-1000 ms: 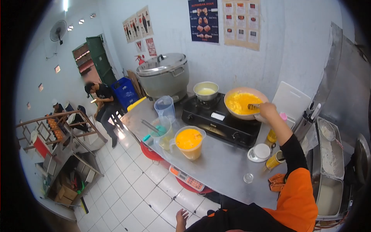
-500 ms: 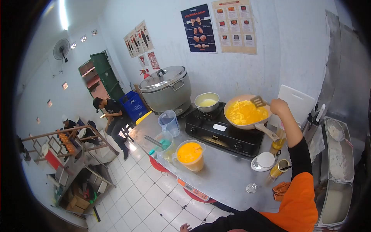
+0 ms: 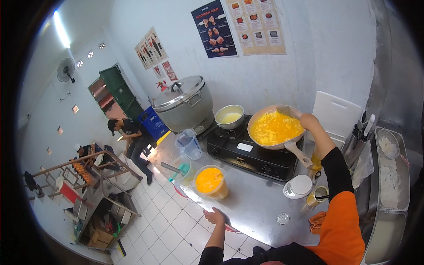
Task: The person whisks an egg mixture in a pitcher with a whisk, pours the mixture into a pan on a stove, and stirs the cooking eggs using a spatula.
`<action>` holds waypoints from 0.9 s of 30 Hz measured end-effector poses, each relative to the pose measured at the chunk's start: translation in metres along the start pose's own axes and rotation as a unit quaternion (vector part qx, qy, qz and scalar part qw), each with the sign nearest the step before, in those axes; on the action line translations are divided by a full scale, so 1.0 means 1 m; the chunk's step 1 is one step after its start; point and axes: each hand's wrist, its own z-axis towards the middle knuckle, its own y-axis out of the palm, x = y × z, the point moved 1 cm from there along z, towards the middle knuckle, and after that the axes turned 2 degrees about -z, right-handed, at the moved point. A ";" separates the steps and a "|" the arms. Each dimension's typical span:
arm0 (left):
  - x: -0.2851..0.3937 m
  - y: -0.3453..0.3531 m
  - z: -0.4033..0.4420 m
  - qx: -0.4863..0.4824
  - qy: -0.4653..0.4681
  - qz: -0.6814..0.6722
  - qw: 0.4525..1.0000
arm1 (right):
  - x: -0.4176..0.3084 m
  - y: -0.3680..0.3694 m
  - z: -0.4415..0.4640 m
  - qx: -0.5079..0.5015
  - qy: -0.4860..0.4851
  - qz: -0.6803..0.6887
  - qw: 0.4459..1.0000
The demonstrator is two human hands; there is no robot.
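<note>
My right hand (image 3: 310, 122) is closed round a spatula (image 3: 289, 111) at the far right rim of the frying pan (image 3: 286, 145); most of the handle is hidden by the hand. Soft yellow scrambled egg (image 3: 274, 128) covers the pan's bottom. The pan rests on the right burner of a black gas stove (image 3: 251, 161). My left hand (image 3: 215, 216) is at the front edge of the steel table (image 3: 256, 207), open and holding nothing. Just beyond it stands a clear pitcher of beaten egg (image 3: 211, 182).
On the left burner sits a small pot (image 3: 229, 117) of yellowish liquid. Two measuring jugs, one clear (image 3: 188, 143) and one holding a whisk (image 3: 182, 170), stand left. A kitchen scale (image 3: 298, 186) and a jar (image 3: 316, 196) are at right. A large rice cooker (image 3: 185, 106) stands behind. Two people sit left.
My left hand has risen from the bottom edge of the view to the table's front edge. The spatula has gone from above the egg down to the pan's far right rim. The view has shifted slightly.
</note>
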 end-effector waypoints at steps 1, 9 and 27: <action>0.002 0.000 -0.008 0.008 -0.007 0.004 1.000 | 0.002 0.002 0.012 -0.019 -0.005 -0.008 1.000; 0.028 -0.016 -0.026 0.001 0.031 0.056 0.998 | -0.006 -0.002 0.029 -0.040 -0.078 -0.060 0.994; 0.042 -0.022 -0.028 -0.047 0.032 0.049 0.997 | 0.000 0.003 0.052 -0.128 -0.212 0.130 0.960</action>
